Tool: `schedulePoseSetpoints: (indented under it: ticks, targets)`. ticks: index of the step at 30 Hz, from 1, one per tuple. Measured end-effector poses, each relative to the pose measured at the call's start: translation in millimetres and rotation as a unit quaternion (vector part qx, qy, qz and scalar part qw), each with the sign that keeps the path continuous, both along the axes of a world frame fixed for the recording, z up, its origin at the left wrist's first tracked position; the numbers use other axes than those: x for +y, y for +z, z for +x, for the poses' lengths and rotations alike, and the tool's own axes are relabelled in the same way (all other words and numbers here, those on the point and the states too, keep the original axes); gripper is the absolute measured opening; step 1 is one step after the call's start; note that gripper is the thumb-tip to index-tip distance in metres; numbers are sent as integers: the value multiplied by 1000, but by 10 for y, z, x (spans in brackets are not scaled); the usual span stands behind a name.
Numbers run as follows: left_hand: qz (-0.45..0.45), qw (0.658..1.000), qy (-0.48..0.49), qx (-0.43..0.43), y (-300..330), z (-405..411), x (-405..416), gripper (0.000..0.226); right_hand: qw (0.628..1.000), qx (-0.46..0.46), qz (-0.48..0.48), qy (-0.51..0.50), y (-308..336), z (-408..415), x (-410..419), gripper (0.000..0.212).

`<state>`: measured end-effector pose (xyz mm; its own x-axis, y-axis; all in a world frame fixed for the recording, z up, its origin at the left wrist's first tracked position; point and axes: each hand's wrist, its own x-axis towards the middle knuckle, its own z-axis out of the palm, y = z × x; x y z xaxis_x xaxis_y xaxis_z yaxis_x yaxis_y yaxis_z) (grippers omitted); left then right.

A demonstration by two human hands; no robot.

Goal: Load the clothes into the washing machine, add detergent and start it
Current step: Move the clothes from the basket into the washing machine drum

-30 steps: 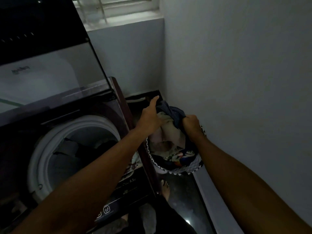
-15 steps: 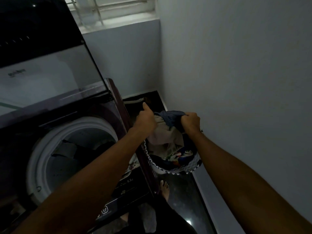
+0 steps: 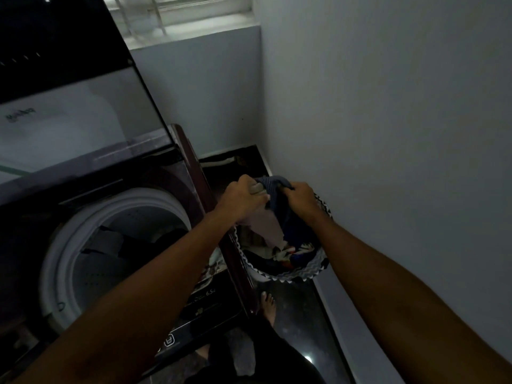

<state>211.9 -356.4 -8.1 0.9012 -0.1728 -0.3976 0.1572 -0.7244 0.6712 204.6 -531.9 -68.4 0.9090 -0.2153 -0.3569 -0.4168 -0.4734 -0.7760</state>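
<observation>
Now | left hand [image 3: 243, 199] and right hand [image 3: 300, 198] both gripping bunched clothes [image 3: 273, 206] above laundry basket [image 3: 302, 274] beside washing machine [image 3: 110, 245] | handling soft, light, floppy; gathering folds is seeming wisest.

On the front control panel [image 3: 206, 302] of the washing machine the number "6.5" can be read, with small white icons near it. The logo [image 3: 20, 114] on the raised lid is mirrored and not readable.

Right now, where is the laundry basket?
In the head view the laundry basket stands on the floor at right, between the washing machine and the wall, under both hands.
</observation>
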Motion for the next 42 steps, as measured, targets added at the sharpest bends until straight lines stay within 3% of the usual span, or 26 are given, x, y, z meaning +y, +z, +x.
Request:
schedulePoseSetpoints:
  ticks: [3, 7, 12, 15, 19, 24, 29, 36, 42]
  targets:
    - [22, 1000, -9, 3, 37, 27, 11, 75, 996, -56, -21, -60, 97, 94, 55, 32]
    - [61, 998, 23, -2, 97, 127, -6, 67, 980, -160, -38, -115, 387, 208, 198, 32]
    - [-24, 999, -19, 12, 178, 159, 42, 101, 966, -216, -31, -139, 477, 237, 297, 34]
    - [-24, 998, -50, -13, 156, 145, 83, 97, 953, -267, -27, -141, 617, 258, 327, 34]
    - [-7, 1000, -17, -7, 194, 151, 67, 88, 946, -293, -61, -125, 814, 362, 372, 33]
    - [54, 998, 10, -25, 345, 208, 113, 27, 955, -215, -82, -186, 667, 402, 216, 36]
    - [61, 988, 39, -138, 440, 218, 219, 10, 959, -68, -102, -256, 484, 428, 65, 39]
    - [27, 975, 97, -197, 387, 156, 272, 9, 960, 130, -145, -199, 173, 216, -107, 30]
    - [-81, 987, 123, -61, 351, 245, 190, 26, 961, 223, -142, -78, -61, 243, -64, 39]
